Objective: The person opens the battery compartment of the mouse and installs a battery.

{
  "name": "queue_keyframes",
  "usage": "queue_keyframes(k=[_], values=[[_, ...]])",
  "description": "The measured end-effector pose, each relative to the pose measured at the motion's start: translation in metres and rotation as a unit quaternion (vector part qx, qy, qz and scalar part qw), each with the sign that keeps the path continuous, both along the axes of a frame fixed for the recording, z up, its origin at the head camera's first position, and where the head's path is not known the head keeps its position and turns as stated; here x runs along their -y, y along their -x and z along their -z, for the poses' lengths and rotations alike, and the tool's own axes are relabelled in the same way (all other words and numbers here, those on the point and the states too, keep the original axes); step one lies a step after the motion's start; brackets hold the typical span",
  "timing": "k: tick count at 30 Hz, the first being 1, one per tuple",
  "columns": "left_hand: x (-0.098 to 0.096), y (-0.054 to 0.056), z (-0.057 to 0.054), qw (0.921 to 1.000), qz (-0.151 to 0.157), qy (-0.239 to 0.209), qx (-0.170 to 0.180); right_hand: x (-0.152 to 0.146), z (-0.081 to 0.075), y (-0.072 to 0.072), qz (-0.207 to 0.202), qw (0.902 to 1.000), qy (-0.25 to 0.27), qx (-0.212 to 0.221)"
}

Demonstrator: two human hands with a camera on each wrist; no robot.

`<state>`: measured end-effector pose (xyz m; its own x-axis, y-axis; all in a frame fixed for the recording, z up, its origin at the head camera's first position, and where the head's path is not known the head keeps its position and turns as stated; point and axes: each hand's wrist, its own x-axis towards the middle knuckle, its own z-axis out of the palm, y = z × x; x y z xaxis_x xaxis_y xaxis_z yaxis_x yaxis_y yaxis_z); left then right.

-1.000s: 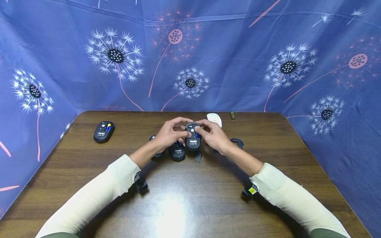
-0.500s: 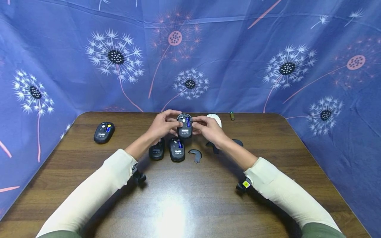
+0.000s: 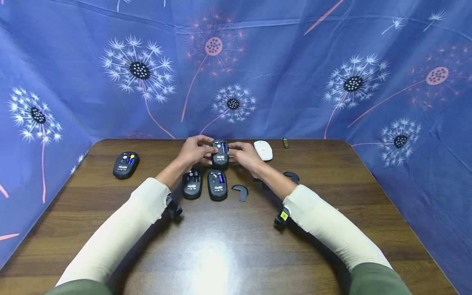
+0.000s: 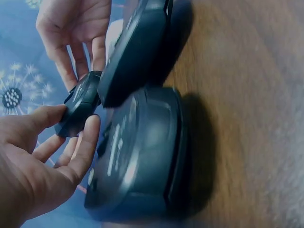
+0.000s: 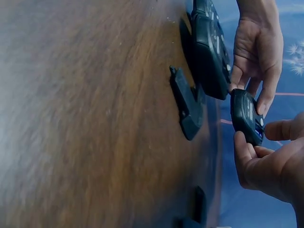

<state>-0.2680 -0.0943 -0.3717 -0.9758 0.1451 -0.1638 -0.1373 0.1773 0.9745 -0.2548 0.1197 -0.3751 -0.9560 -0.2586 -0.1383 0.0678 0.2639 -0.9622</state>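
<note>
A black computer mouse, underside up with a blue battery in its uncovered compartment, is held between both hands at the back of the table. My left hand grips its left side, thumb on the underside. On the opposite side my right hand pinches it by the edge, the thumb close to the battery. Just in front lie two more upturned black mice. The right mouse has a blue battery in it; the left mouse shows a dark open compartment.
A loose black battery cover lies right of the two mice. Another cover is farther right, with one partly hidden under the right forearm. A white mouse and a loose battery sit at the back. Far left is another upturned mouse.
Both hands have carried the held mouse left and away from the body, to behind the two mice. The right thumb has shifted from over the battery toward the mouse's edge.
</note>
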Motion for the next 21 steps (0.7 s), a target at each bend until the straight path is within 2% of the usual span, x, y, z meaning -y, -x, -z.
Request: queue_keyframes(k=[6, 11, 21], values=[[0.01, 0.005, 0.003, 0.9996, -0.002, 0.023, 0.017, 0.01, 0.009, 0.007, -0.001, 0.9996, 0.003, 0.029], [0.012, 0.009, 0.006, 0.9994, -0.006, 0.023, 0.024, 0.014, 0.011, 0.01, 0.003, 0.9987, 0.013, 0.048], [0.013, 0.013, 0.008, 0.9977, 0.01, 0.04, 0.054, 0.012, 0.012, 0.013, 0.007, 0.9946, 0.041, 0.095]])
